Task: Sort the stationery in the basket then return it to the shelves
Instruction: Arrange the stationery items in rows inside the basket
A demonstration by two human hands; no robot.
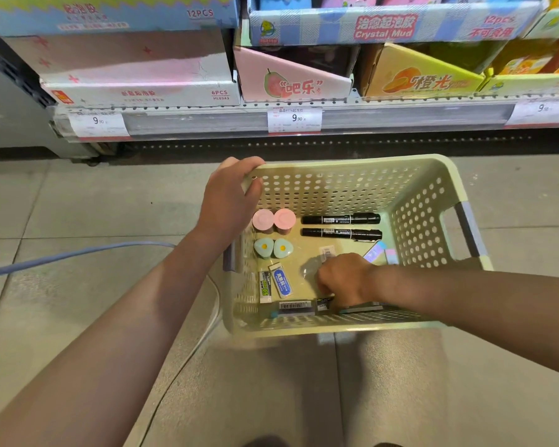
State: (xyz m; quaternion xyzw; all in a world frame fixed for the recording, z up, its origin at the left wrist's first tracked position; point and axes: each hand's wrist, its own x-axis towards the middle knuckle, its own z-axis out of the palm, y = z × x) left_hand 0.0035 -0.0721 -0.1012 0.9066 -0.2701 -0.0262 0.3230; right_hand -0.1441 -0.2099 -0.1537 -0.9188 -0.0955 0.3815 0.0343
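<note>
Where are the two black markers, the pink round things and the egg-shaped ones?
black markers (341, 219): head view, barrel of the upper marker.
pink round things (263, 218): head view, top of the left one.
egg-shaped ones (282, 248): head view, yellow centre of the right one.

Markers (341, 226) lie in the basket (426, 175) before the shelf (207, 119).

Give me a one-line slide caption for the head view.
Left hand grips the green basket rim while the right hand reaches among paired markers and erasers.
</note>
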